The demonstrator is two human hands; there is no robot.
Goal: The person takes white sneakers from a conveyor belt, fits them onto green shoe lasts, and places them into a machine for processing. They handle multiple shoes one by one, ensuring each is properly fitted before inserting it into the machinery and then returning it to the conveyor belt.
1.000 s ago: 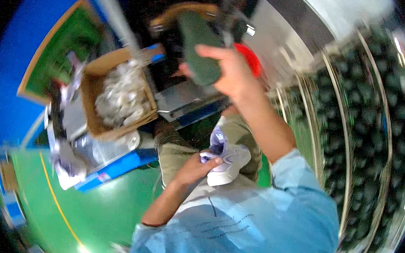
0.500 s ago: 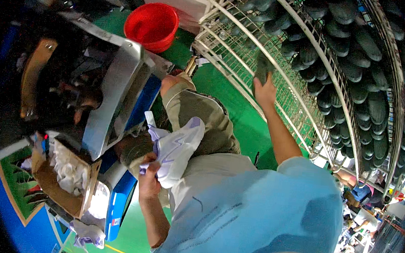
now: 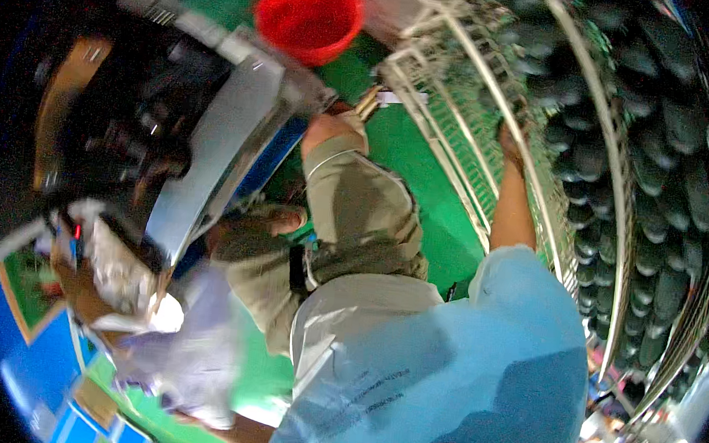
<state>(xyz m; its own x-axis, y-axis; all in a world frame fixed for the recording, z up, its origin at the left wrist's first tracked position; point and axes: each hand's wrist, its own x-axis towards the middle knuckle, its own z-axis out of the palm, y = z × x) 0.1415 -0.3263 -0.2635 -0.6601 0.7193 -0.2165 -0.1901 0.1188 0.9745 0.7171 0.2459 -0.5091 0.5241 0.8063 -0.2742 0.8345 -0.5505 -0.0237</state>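
Observation:
A white and lilac sneaker (image 3: pixel 205 343), smeared by motion, is at the lower left beside an open carton. My left hand (image 3: pixel 206 419) is at its lower end, largely blurred, and the sneaker appears to be in its grip. My right arm stretches up to the wire rack (image 3: pixel 461 159). Up there my right hand (image 3: pixel 511 142) is dark and blurred among the bars, so its fingers do not show clearly. Many dark, sole-shaped pieces (image 3: pixel 646 171) fill the rack's right side.
The carton (image 3: pixel 119 260) holds crumpled white material and stands at the left. A grey metal machine housing (image 3: pixel 218 142) rises beside my legs. Beyond it, a red tub (image 3: pixel 309 19) sits on the green floor (image 3: pixel 426 169).
My left hand and the sneaker have moved from my lap down to the left. My right hand has gone farther up into the rack; the dark sole-shaped piece it held no longer shows clearly.

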